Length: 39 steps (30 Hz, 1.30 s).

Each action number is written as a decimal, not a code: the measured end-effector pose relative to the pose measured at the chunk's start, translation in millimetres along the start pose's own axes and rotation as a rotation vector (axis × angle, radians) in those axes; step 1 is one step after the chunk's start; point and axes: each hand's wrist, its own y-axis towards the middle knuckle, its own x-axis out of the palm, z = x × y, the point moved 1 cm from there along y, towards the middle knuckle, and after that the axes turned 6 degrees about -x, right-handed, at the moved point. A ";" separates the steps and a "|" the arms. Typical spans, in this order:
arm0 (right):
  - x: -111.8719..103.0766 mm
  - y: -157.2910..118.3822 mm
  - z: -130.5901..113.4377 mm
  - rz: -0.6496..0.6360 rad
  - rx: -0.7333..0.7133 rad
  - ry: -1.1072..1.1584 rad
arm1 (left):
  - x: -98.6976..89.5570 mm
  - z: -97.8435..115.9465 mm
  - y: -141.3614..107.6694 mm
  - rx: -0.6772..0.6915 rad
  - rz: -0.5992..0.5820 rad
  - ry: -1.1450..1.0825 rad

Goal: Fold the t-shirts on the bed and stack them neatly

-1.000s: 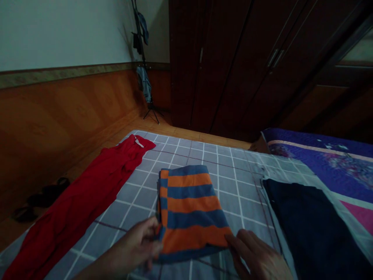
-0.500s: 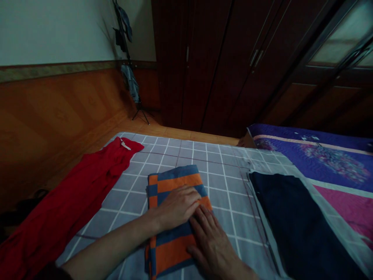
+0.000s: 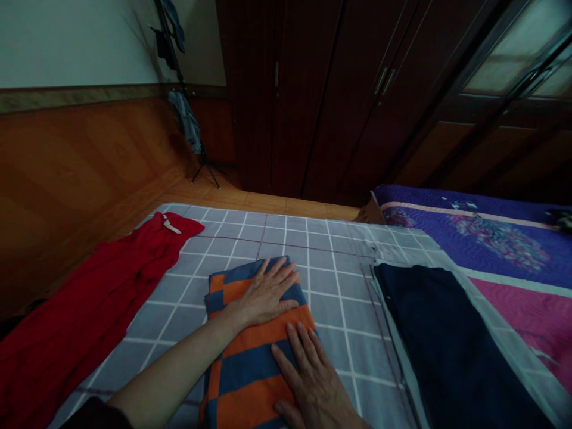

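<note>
A folded cloth with orange and blue stripes point(image 3: 250, 366) lies on the grey checked bedspread point(image 3: 344, 298). Flat on its upper part rests my left hand point(image 3: 263, 296), fingers spread toward the far edge. My right hand point(image 3: 308, 375) lies on the cloth's right side, lower down, with its fingers apart. Neither hand grips anything. To the left is a red garment point(image 3: 102, 280) with a white tag, stretched along the bed's edge. Dark navy folded clothing point(image 3: 447, 333) lies to the right, on top of something pale.
A purple and pink cover point(image 3: 496, 232) spreads at the right. Behind the bed stand a dark wooden wardrobe point(image 3: 304, 107) and a rack point(image 3: 185, 113) with hanging clothes. A strip of tiled floor point(image 3: 268, 202) runs between bed and wardrobe.
My left hand has moved up the cloth and its fingers have spread. My right hand is now apart from it, lower on the cloth. The camera view has shifted slightly.
</note>
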 end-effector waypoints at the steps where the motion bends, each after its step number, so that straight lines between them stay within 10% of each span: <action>1: -2.0 -0.1 -0.2 -0.008 -0.001 0.008 | -1.0 -4.1 1.6 -0.043 0.013 0.018; 16: -25.3 7.6 -20.8 -0.051 -0.284 0.019 | -0.4 -13.4 -4.6 -0.078 -0.032 0.157; 32: -24.9 12.5 -32.5 0.177 -0.047 0.275 | -7.5 -4.2 -8.7 -0.111 -0.010 0.137; 39: -24.1 5.8 -29.8 0.205 -0.101 0.270 | -15.9 33.1 -54.5 0.045 -0.202 0.026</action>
